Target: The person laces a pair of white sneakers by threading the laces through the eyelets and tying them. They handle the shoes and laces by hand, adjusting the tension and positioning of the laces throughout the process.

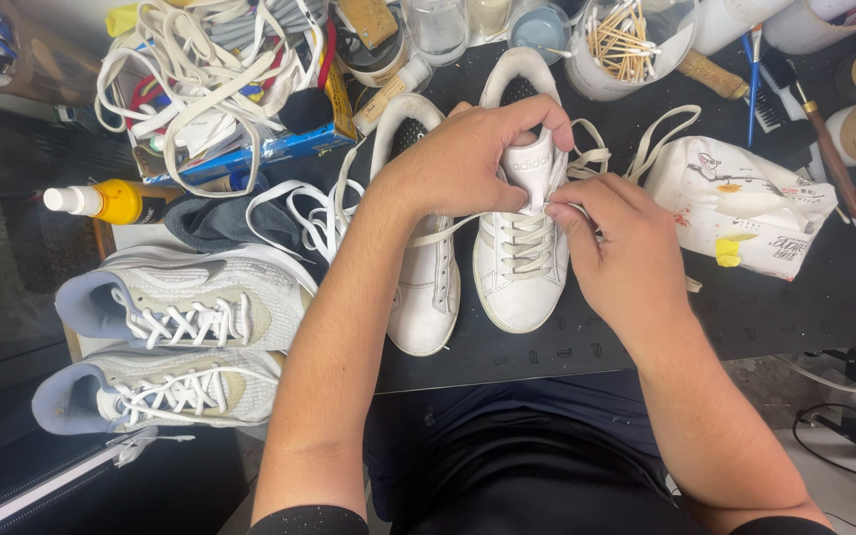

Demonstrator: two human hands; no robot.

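A black rubbery work mat (pixel 745 307) covers the cluttered bench; grey speckled floor (pixel 834 485) shows below right, evenly lit.

- white low-top sneaker (pixel 522 263): smooth leather-looking upper, kinda scuffed, flat woven cloth laces (pixel 527 243)
- grey running shoes (pixel 185 302): mesh knit fabric, matt
- desk mat (pixel 745 307): black, matt, rubbery looking
- wipes pack (pixel 735 203): glossy crinkly plastic
- cotton swabs (pixel 621 40): wooden sticks

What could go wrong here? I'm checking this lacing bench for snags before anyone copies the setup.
The left hand holds up the tongue of the right white sneaker while the right hand pinches its lace; that loose lace could perhaps catch the cotton swab jar behind. The other white sneaker overhangs the mat's front edge and might slide off.
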